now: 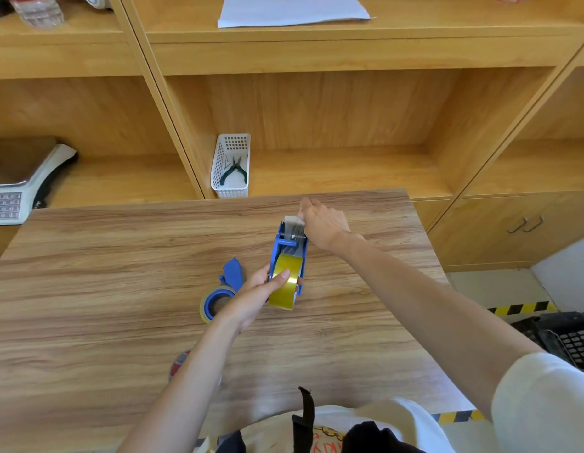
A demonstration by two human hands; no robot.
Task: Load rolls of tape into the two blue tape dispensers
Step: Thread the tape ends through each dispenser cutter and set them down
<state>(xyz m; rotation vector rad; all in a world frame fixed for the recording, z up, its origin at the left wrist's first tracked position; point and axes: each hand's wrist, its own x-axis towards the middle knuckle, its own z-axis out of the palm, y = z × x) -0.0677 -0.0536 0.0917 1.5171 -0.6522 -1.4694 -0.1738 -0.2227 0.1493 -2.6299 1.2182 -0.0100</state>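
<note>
I see the wooden surface filling most of my view, with wooden shelving behind it. My landmark is the blue tape dispenser held above the middle of the surface, its length running away from me.

Behind the dispenser, on the lower shelf, stands a white basket with green-handled pliers inside. Far to the dispenser's left on that shelf sits a weighing scale. Just left of the dispenser a second blue dispenser lies on the surface, a roll around its hub — partly hidden by my left wrist. Nearer me than the dispenser, a reddish roll peeks out from under my left forearm.

A yellow tape roll sits in the near end of the held dispenser. My left hand is wrapped around that end — thumb pressed on the roll's yellow face, fingers curled behind the frame. My right hand is at the dispenser's far end, fingers pinched together on the clear tape strip that rises over the front of the frame.
</note>
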